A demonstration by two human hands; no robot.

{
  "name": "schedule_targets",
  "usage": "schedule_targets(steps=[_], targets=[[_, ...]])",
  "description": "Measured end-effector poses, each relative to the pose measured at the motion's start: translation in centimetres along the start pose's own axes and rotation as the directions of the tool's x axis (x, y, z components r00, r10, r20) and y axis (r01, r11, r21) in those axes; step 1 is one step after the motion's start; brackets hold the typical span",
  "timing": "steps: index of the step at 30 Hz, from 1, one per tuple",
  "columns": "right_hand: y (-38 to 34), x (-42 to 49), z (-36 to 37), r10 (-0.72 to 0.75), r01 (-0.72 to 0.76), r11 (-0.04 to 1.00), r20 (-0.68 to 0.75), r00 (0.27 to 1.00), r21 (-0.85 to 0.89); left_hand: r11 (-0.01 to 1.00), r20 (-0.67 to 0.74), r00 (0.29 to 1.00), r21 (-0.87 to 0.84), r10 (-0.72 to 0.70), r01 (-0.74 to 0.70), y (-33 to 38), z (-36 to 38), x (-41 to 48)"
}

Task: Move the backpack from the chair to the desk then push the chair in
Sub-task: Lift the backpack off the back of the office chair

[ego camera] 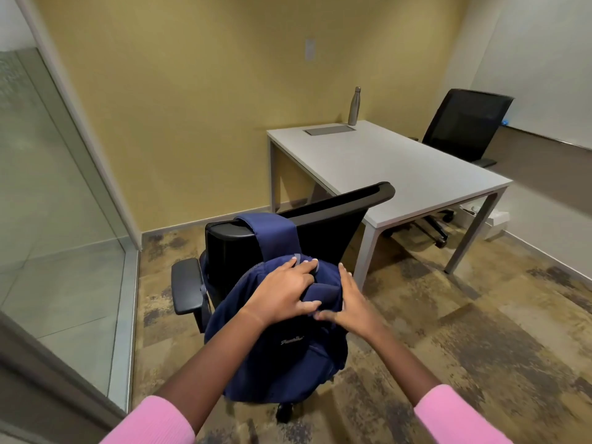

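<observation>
Now | backpack (282,344) soft, slouchy, sits on chair (230,248), one strap over backrest | left hand (282,291) grip closed on top handle, right hand (350,302) open against its side | bench (394,168) near; lift by handle, unhook strap.

A steel water bottle (354,106) stands upright at the far edge of the counter, just beside a grey rectangular cable hatch (330,130) set flush into the top. A second black mesh chair (464,126) sits at the counter's far right side, close to a whiteboard (541,65) on the wall. A glass partition (54,193) closes the room's left side. The mottled brown carpet (480,331) covers the floor, and the back wall (192,107) is yellow.
</observation>
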State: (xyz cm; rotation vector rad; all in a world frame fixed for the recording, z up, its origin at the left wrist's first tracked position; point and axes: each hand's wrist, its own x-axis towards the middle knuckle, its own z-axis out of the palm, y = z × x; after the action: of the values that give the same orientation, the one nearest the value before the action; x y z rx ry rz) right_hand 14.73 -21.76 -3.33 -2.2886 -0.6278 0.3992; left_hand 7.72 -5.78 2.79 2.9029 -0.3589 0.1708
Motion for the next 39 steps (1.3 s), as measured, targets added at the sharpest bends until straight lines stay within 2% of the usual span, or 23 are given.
schedule_targets(steps=[2, 4, 7, 11, 14, 16, 20, 22, 26, 28, 35, 39], targets=[[-0.2, 0.2, 1.1, 0.055, -0.031, 0.989, -0.168, 0.984, 0.147, 0.999, 0.012, 1.000, -0.051, -0.015, 0.015, 0.2, 0.1, -0.3], [-0.2, 0.3, 1.5, 0.097, -0.040, 0.974, -0.250, 0.963, 0.223, 0.997, -0.013, 1.000, -0.079, -0.013, 0.012, 0.2, 0.3, -0.5], [0.0, 0.4, 1.5, 0.143, -0.087, 0.976, -0.283, 0.948, 0.202, 0.997, -0.056, 0.998, -0.074, 0.009, -0.013, 0.0, 0.5, -0.7], [-0.3, 0.5, 1.7, 0.160, -0.116, 0.983, -0.341, 0.927, 0.144, 0.991, -0.040, 0.993, 0.079, 0.110, -0.107, -0.6, -0.5, -0.7], [-0.5, 0.6, 2.0, 0.192, -0.145, 0.978, -0.374, 0.908, 0.149, 0.985, -0.153, 0.978, 0.117, 0.143, -0.126, -1.6, -2.5, -0.2], [-0.6, 0.5, 2.1, 0.208, -0.164, 0.976, -0.383, 0.900, 0.143, 0.979, -0.221, 0.967, 0.181, 0.129, -0.089, -2.7, -3.9, 0.4], [-0.6, 0.3, 2.2, 0.226, -0.184, 0.973, -0.394, 0.891, 0.141, 0.959, -0.182, 0.983, 0.282, 0.013, 0.040, -5.0, -5.8, 2.0], [-0.8, 0.1, 2.3, 0.223, -0.180, 0.973, -0.400, 0.889, 0.143, 0.975, -0.167, 0.986, 0.219, -0.009, 0.046, -5.8, -6.4, 2.6], [-1.4, -0.2, 2.5, 0.234, -0.202, 0.972, -0.412, 0.881, 0.120, 0.997, -0.155, 0.986, -0.041, -0.069, 0.063, -7.2, -7.2, 3.0], [-1.6, -0.3, 2.5, 0.239, -0.213, 0.971, -0.413, 0.879, 0.109, 0.995, -0.166, 0.984, -0.083, -0.062, 0.049, -7.8, -7.1, 2.8], [-2.3, -0.8, 3.4, 0.239, -0.232, 0.970, -0.420, 0.875, 0.069, 0.998, -0.255, 0.966, -0.036, 0.041, -0.051, -9.2, -7.4, 1.0], [-3.2, -1.1, 4.4, 0.228, -0.218, 0.973, -0.458, 0.859, 0.074, 0.997, -0.285, 0.957, 0.055, 0.059, -0.045, -10.5, -7.9, -0.3]])
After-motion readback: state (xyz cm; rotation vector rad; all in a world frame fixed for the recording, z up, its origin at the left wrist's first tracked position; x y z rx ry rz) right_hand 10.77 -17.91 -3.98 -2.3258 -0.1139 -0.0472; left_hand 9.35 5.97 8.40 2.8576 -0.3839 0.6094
